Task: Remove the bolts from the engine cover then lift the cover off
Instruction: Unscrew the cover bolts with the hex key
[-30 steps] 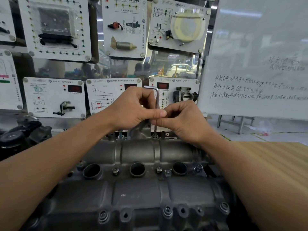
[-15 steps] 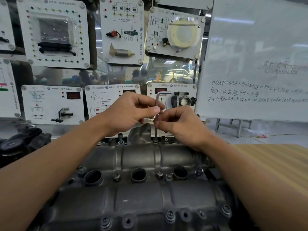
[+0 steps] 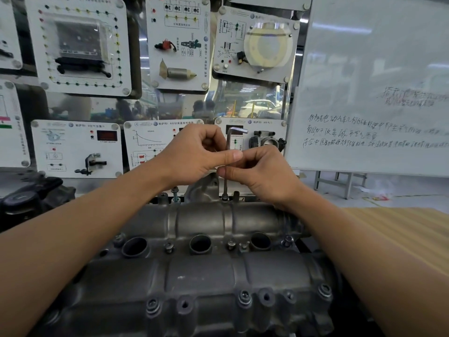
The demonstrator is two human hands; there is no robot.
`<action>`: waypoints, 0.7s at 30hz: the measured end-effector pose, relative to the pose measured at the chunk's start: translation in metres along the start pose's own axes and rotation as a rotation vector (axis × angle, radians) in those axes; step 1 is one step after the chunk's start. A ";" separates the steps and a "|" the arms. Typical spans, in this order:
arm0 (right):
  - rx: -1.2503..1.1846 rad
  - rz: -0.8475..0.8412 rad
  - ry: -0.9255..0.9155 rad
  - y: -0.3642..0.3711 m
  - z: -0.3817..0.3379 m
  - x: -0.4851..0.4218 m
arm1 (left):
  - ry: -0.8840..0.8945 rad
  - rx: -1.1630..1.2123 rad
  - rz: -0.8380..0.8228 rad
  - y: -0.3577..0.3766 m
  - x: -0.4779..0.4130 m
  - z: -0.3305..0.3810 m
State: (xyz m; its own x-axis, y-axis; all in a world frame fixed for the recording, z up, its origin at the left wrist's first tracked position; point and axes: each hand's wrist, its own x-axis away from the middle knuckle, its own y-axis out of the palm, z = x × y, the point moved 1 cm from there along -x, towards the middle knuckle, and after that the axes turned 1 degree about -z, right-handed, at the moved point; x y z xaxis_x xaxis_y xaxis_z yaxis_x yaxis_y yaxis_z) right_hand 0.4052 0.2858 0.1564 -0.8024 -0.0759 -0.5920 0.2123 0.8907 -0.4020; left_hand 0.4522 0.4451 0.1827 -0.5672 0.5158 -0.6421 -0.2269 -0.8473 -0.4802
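Hex key (image 3: 228, 148), upright in rear bolt (image 3: 224, 197) of engine cover (image 3: 218, 222), was pinched by left hand (image 3: 194, 154) and right hand (image 3: 262, 173); any tilt risked cam-out, rounding the socket.

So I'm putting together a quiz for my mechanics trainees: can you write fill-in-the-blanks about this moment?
1. The left hand and right hand both pinch the hex key, which stands ____.
2. Its ____ arm is on top; the long arm's tip sits in a bolt.
3. The engine cover shows ____ round wells in a row.
4. The whiteboard stands on the person's ____.
Missing: upright; short; three; right.
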 end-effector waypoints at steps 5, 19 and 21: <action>0.044 -0.024 0.004 0.000 -0.003 0.001 | -0.050 0.121 -0.061 -0.005 0.000 -0.002; -0.016 0.027 -0.036 0.002 -0.002 0.001 | 0.061 -0.120 0.071 0.001 -0.004 0.003; -0.020 0.062 -0.051 0.000 -0.002 0.000 | 0.055 -0.094 0.098 0.003 -0.005 0.001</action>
State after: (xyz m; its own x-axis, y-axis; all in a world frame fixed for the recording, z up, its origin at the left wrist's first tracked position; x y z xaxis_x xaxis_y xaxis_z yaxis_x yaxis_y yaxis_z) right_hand 0.4046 0.2866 0.1577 -0.7587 -0.0422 -0.6501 0.2491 0.9033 -0.3493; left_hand 0.4535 0.4401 0.1848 -0.5382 0.4397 -0.7190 -0.0965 -0.8797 -0.4657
